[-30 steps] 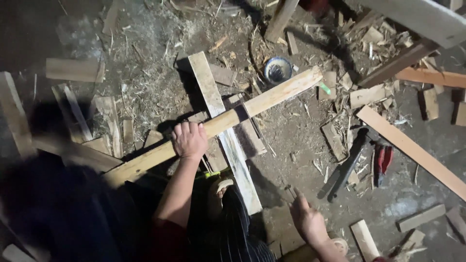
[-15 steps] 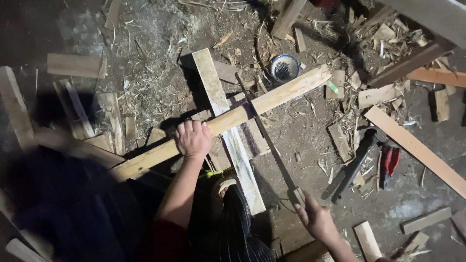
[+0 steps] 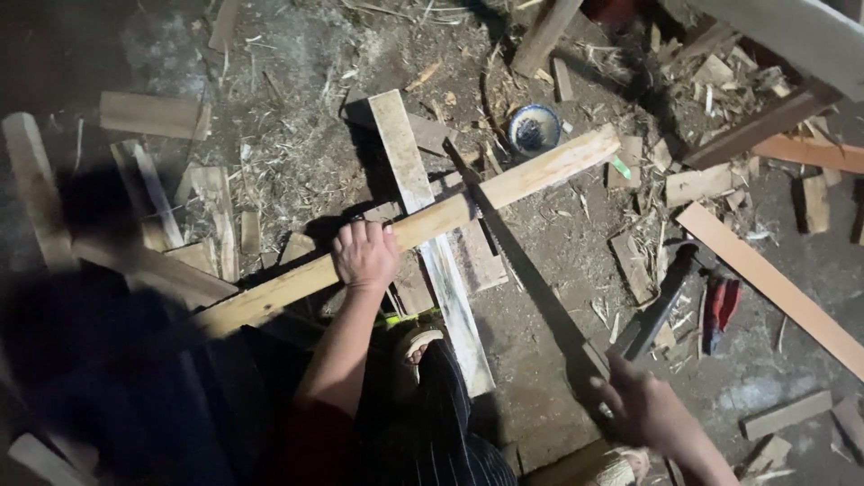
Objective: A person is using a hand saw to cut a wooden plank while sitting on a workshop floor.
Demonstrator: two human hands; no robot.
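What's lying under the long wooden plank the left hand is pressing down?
A pale flat board crosses beneath the long wooden plank; the left hand covers what lies under its grip.

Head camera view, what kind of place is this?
Likely a rough outdoor or shed woodworking spot on a dirt floor: wood offcuts and shavings lie scattered, the left hand steadies a long plank, and the right hand grips a handsaw.

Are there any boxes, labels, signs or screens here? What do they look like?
None in view: no box, label, sign or screen.
Nearest thing to a container: a small round bowl, blue and white, on the ground beyond the long plank.
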